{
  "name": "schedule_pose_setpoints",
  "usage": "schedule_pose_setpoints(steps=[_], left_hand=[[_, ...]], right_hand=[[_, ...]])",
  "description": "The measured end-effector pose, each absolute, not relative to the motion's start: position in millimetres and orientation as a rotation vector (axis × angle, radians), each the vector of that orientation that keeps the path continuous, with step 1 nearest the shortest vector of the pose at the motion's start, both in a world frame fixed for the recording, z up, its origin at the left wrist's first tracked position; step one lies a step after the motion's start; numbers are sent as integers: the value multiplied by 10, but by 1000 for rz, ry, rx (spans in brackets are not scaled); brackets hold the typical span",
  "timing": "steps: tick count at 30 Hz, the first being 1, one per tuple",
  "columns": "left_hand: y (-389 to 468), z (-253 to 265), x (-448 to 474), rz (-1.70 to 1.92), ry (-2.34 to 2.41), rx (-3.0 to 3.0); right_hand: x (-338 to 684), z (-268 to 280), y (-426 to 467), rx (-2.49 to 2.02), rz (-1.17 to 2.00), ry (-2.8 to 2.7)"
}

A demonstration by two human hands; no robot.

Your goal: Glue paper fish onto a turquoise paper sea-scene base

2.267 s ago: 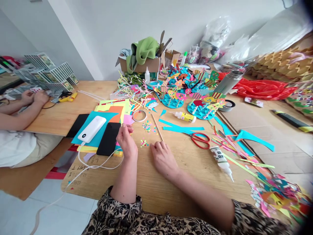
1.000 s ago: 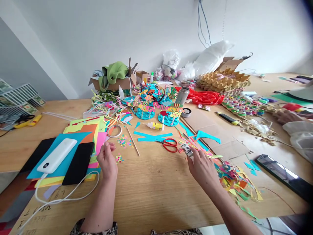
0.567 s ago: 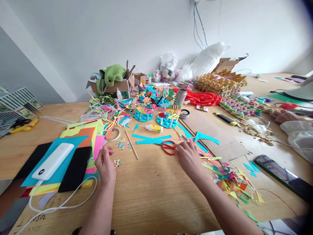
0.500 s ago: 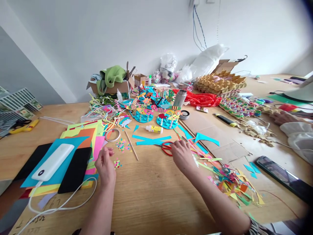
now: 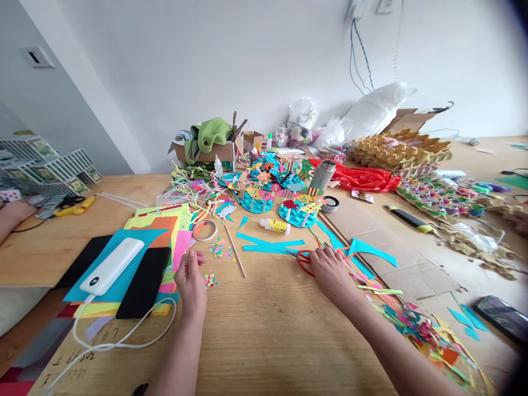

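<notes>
My left hand (image 5: 192,283) hovers over the table beside the coloured paper dots (image 5: 220,248), thumb pressed to curled fingers. Whether a small thing is between them I cannot make out. My right hand (image 5: 333,275) reaches down at the left end of a heap of paper scraps, fingers bent and their tips hidden. Just left of it lie red-handled scissors (image 5: 304,263), blades toward crossed blue paper strips (image 5: 272,247). A thin wooden stick (image 5: 235,252), a roll of tape (image 5: 204,231) and a glue bottle (image 5: 275,226) lie between and beyond my hands.
Blue decorated discs (image 5: 303,213) and a metal flask (image 5: 323,176) stand farther back. Left are stacked coloured paper, a white power bank (image 5: 112,265) and a black phone (image 5: 143,283). A utility knife (image 5: 408,218) lies right. Another person's hand (image 5: 18,212) is far left.
My view has turned left, so the table things appear farther right. Another person's hand has come into view at far left. My hands keep nearly the same places over the table.
</notes>
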State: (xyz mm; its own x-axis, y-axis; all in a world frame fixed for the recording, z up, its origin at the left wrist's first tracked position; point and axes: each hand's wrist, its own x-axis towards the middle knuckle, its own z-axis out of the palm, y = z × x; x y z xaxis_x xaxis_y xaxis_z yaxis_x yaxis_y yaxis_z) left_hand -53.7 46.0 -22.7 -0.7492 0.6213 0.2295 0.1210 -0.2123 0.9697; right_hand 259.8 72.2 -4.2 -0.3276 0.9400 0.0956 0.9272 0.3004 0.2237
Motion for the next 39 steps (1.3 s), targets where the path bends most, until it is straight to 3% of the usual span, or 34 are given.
schedule_pose_setpoints(steps=[9, 19, 39], left_hand=[[465, -256, -556, 2029, 1692, 870], [444, -238, -545, 2004, 1724, 891], [455, -245, -572, 2002, 1724, 883]], right_hand=[[2586, 177, 993, 1602, 191, 2465], [1865, 254, 1765, 1593, 218, 2584], [2011, 215, 1755, 1555, 290, 2541]])
